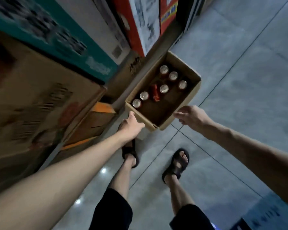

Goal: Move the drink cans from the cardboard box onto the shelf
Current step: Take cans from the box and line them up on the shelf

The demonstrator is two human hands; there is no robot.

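An open cardboard box [163, 90] sits on the tiled floor [239, 80], pushed up close to a wall of stacked cartons [40, 97] on the person's left. Inside it stand six drink cans with silver tops: two in the near left corner [136, 103] [144, 95], one near the middle of the box [164, 88], and three toward the far end [164, 69] [173, 75] [182, 84]. A seventh, red can [155, 92] lies on its side between the near pair and the middle one. The near right part of the box floor is bare. The left hand [131, 126] grips the near left edge of the box, thumb up along the outer wall and fingers hidden beneath or behind the cardboard, so it is closed on the box. The right hand [190, 114] reaches toward the near right edge with fingers loosely spread and open; its fingertips are at the rim, but whether they touch the cardboard cannot be told. Below the box both feet show in dark sandals [177, 163], the left foot partly under the left wrist. The stacked cartons are blurred; one is teal [65, 39], others brown, with red and white ones [140, 22] farther along. No can is in either hand.
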